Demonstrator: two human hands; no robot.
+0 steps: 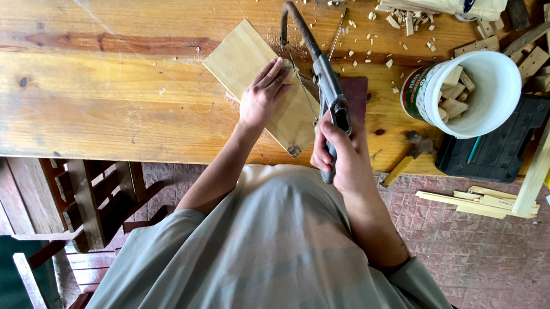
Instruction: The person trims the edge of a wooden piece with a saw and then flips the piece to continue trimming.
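While the left hand [262, 96] lies flat, fingers spread, on the thin stiff board [263, 80] — light, likely skittish — the right hand [342, 153] is clenched round the saw [321, 74] handle.

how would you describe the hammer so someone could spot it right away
Start at the long wooden table and go to its near edge, right of the right hand gripping the saw. The hammer lies below the white bucket of wood offcuts, its handle overhanging the edge. Its dark metal head marks it out.
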